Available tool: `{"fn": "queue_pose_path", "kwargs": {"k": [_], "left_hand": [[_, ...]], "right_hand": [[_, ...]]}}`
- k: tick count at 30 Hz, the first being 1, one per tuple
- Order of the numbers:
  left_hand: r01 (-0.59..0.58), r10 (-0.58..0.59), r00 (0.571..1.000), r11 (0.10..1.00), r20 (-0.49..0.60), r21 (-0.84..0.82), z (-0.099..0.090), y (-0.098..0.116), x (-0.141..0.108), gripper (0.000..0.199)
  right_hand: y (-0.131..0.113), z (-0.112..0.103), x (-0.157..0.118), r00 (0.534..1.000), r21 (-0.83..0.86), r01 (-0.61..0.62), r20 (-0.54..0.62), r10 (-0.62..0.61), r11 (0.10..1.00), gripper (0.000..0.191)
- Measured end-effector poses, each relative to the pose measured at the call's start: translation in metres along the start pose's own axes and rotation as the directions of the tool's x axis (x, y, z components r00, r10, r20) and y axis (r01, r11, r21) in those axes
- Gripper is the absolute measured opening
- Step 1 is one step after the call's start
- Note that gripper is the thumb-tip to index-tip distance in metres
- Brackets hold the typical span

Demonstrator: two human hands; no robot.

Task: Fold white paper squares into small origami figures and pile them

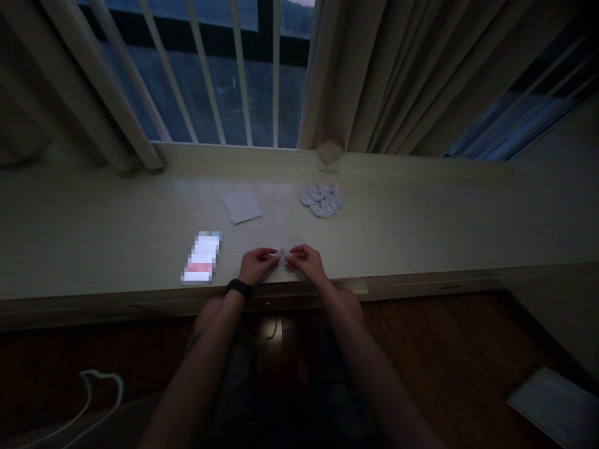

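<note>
Between my two hands is a small folded piece of white paper (pixel 282 254), near the front edge of the pale ledge. My left hand (pixel 258 264), with a dark band on its wrist, pinches the paper's left side. On the right side, my right hand (pixel 305 262) grips it between thumb and fingers. Fingertips hide much of the paper, so its full shape is unclear. Beyond my hands lie a small stack of square paper sheets (pixel 243 207) and a cluster of crumpled or folded white paper pieces (pixel 322 200).
A lit phone (pixel 202 257) with a blurred screen lies left of my hands. The ledge (pixel 421 218) runs below a barred window (pixel 224 81) with curtains (pixel 374 75). A white cable (pixel 116 390) is at lower left, a pale flat object (pixel 556 402) at lower right.
</note>
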State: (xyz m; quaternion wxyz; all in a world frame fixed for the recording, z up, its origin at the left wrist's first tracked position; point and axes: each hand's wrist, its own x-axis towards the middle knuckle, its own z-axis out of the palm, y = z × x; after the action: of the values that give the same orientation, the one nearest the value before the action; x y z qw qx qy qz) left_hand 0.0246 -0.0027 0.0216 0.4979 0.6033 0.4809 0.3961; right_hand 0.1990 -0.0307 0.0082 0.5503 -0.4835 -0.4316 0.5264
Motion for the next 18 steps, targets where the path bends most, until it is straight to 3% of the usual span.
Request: {"fn": "queue_pose_path", "kwargs": {"k": [8, 15, 18], "left_hand": [[-0.036, 0.031, 0.998, 0.995, 0.049, 0.097, -0.0006, 0.0007, 0.0, 0.037], [-0.119, 0.088, 0.981, 0.976, 0.17, 0.182, -0.0062, 0.0067, -0.0009, 0.033], [-0.09, 0.062, 0.987, 0.978, 0.148, 0.188, -0.0061, 0.0063, -0.0004, 0.034]], "right_hand": [[-0.0038, 0.0013, -0.0015, 0.998, -0.02, -0.028, 0.055, 0.029, 0.999, 0.043], [-0.0074, 0.0013, -0.002, 0.993, -0.15, -0.008, 0.116, 0.026, 0.989, 0.039], [-0.0084, 0.0015, -0.0032, 0.992, -0.134, -0.024, 0.116, 0.04, 0.991, 0.04]]}}
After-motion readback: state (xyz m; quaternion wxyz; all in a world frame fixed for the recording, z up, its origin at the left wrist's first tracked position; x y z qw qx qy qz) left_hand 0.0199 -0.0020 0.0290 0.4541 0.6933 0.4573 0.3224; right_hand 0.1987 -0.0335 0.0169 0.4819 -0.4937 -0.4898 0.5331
